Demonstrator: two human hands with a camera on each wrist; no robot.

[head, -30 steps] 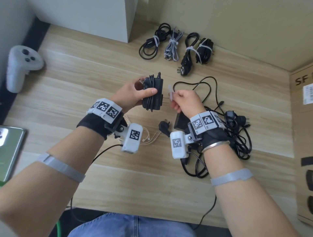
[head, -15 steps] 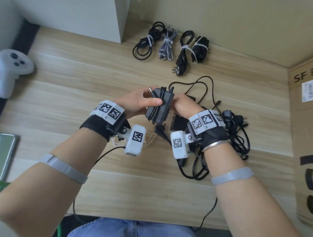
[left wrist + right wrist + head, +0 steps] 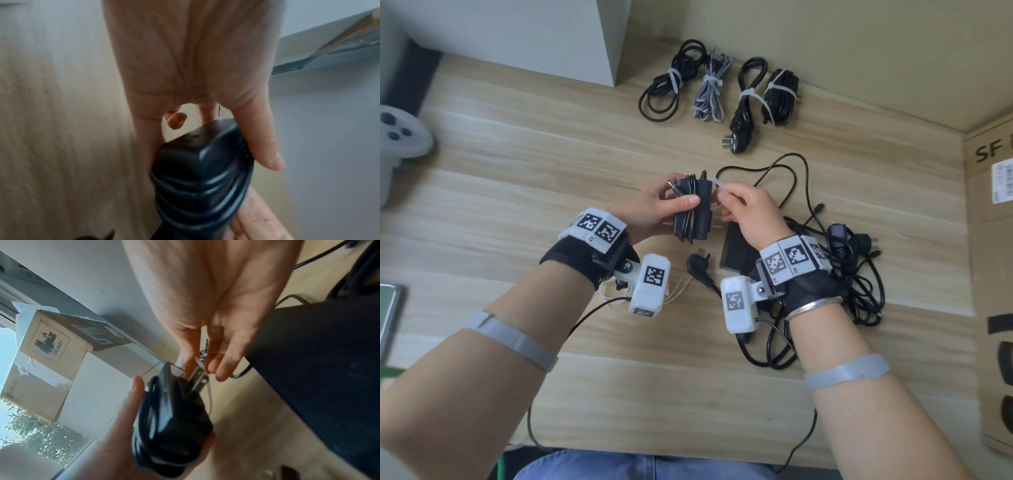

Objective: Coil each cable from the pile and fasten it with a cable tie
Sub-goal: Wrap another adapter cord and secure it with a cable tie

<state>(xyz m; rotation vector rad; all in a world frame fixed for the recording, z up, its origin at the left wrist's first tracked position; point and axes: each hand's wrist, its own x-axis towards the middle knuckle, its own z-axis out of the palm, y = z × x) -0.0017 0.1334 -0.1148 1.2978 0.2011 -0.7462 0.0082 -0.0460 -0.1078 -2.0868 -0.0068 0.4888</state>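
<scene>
My left hand point(image 3: 654, 209) grips a black power adapter point(image 3: 692, 214) with its cable wound round the body, thumb across the front. The same adapter point(image 3: 202, 181) fills the left wrist view, and in the right wrist view the adapter point(image 3: 174, 418) shows its metal prongs. My right hand point(image 3: 743, 212) pinches a thin white cable tie point(image 3: 715, 183) at the adapter's right edge; the cable tie point(image 3: 208, 395) trails down beside the prongs. A loose pile of black cables point(image 3: 852, 270) lies under and right of my right wrist.
Several tied cable bundles point(image 3: 719, 92) lie in a row at the back of the wooden table point(image 3: 517, 154). A white controller point(image 3: 397, 137) sits far left, a cardboard box point(image 3: 989, 240) on the right, a loose black plug point(image 3: 697, 267) between my wrists.
Half a second ago both hands were pressed together on the adapter, lower down. Now the right hand has drawn back to the adapter's right edge with the tie showing.
</scene>
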